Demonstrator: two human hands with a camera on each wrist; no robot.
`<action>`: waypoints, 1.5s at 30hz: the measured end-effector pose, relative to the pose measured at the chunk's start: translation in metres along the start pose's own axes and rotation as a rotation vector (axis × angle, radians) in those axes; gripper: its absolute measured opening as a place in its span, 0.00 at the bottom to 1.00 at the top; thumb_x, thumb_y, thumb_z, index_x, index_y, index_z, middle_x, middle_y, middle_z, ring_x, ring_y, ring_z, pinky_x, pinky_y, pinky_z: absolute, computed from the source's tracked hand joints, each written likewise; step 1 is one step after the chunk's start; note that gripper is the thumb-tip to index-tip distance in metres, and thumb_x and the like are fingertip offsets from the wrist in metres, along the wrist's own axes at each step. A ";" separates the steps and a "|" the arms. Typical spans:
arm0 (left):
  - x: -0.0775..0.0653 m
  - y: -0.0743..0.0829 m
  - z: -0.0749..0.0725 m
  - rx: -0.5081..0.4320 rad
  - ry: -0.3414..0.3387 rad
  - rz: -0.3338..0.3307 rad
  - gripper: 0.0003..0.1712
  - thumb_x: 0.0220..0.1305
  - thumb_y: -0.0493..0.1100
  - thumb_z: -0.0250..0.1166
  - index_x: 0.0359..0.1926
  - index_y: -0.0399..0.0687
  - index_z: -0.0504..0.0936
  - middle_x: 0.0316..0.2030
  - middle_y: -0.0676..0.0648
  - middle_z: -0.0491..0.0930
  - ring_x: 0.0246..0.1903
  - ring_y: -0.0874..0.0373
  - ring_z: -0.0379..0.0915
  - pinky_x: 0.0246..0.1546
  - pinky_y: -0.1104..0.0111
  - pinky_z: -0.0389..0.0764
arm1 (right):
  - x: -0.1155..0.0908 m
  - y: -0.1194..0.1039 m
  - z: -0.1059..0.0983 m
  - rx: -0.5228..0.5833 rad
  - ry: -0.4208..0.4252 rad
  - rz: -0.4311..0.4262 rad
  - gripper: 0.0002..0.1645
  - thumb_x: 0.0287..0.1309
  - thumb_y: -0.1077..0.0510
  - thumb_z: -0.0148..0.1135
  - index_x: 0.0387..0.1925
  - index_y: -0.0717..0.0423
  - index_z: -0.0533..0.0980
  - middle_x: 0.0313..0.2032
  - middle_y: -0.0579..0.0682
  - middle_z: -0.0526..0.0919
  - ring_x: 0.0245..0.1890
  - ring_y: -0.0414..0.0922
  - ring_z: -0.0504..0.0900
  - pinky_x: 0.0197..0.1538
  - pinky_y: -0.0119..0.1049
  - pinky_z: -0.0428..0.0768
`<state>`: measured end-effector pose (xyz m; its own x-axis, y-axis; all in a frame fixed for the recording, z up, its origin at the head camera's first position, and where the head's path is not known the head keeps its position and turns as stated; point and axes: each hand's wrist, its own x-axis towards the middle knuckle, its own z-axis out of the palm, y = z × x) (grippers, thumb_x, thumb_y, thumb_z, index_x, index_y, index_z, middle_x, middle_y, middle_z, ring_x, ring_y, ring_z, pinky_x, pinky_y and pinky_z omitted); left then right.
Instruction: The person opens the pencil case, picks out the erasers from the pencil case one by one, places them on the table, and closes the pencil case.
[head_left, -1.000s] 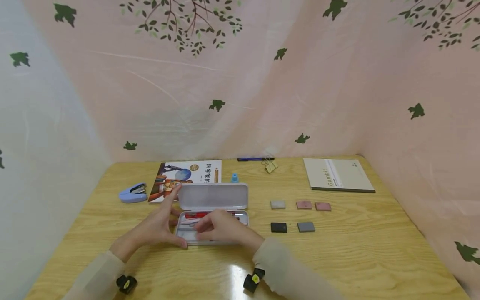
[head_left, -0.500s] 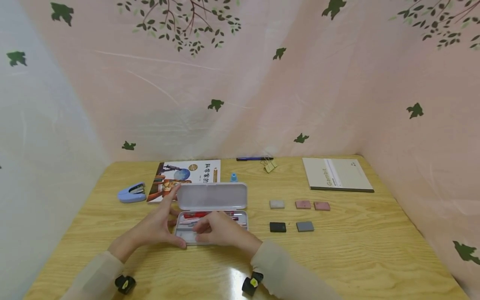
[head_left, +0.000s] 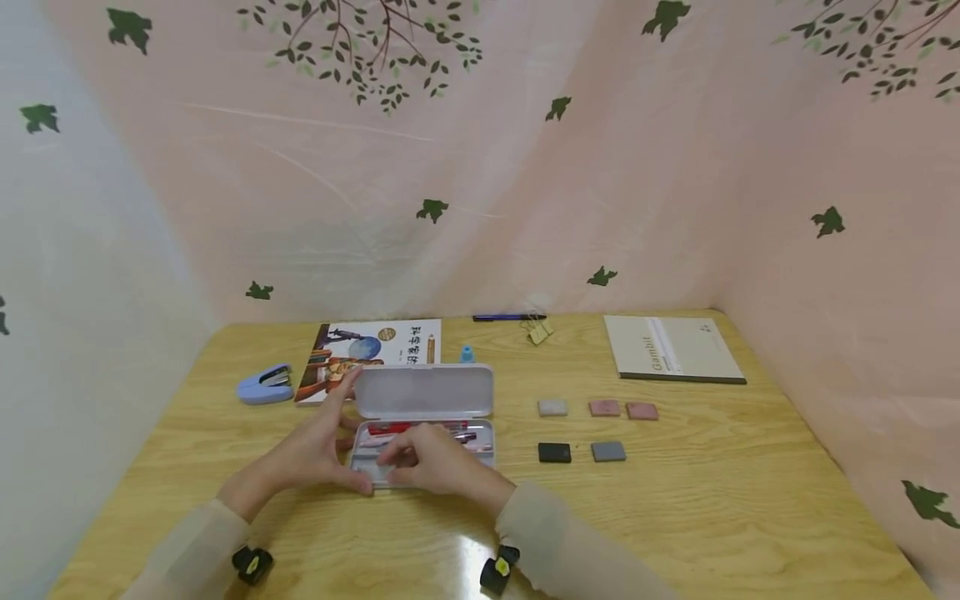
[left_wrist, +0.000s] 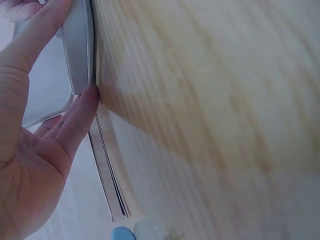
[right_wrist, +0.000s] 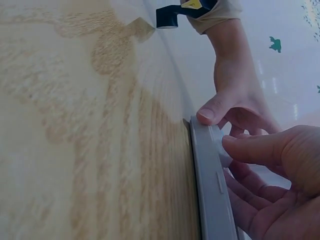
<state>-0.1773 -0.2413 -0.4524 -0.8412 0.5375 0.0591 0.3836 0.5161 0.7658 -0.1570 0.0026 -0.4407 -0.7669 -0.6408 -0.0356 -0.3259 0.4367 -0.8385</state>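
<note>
A pale metal pencil case [head_left: 423,392] lies with its lid raised. Pens [head_left: 390,428], some red, fill its back compartment. My left hand [head_left: 311,454] grips the left end of the case, thumb at the front corner and index finger up by the lid. In the left wrist view a fingertip [left_wrist: 90,95] touches the case's lower edge. My right hand [head_left: 438,458] is over the front compartment. In the right wrist view its thumb and fingers pinch a small whitish block [right_wrist: 224,154], mostly hidden by the hand and the case wall.
Small flat blocks lie right of the case: white [head_left: 552,407], two pink [head_left: 604,407], black [head_left: 554,452] and grey [head_left: 608,451]. Behind are a stapler [head_left: 266,385], picture book [head_left: 345,350], blue bottle [head_left: 467,354], pen [head_left: 498,317], binder clip [head_left: 538,332] and notebook [head_left: 675,348].
My right hand has shifted slightly left within the case, baring more of the pens on the right. The left hand keeps its hold on the case.
</note>
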 end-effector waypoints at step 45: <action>0.003 0.001 0.001 -0.001 -0.006 -0.023 0.89 0.33 0.55 0.89 0.80 0.70 0.28 0.71 0.36 0.51 0.55 0.44 0.76 0.48 0.61 0.84 | -0.186 0.107 -0.180 0.328 0.160 0.224 0.19 0.65 0.58 0.68 0.53 0.65 0.82 0.62 0.66 0.76 0.54 0.36 0.81 0.51 0.39 0.84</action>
<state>-0.1789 -0.2386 -0.4518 -0.8471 0.5300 0.0377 0.3642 0.5275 0.7675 -0.1487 0.2817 -0.4261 -0.8831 -0.4359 -0.1736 0.0319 0.3132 -0.9491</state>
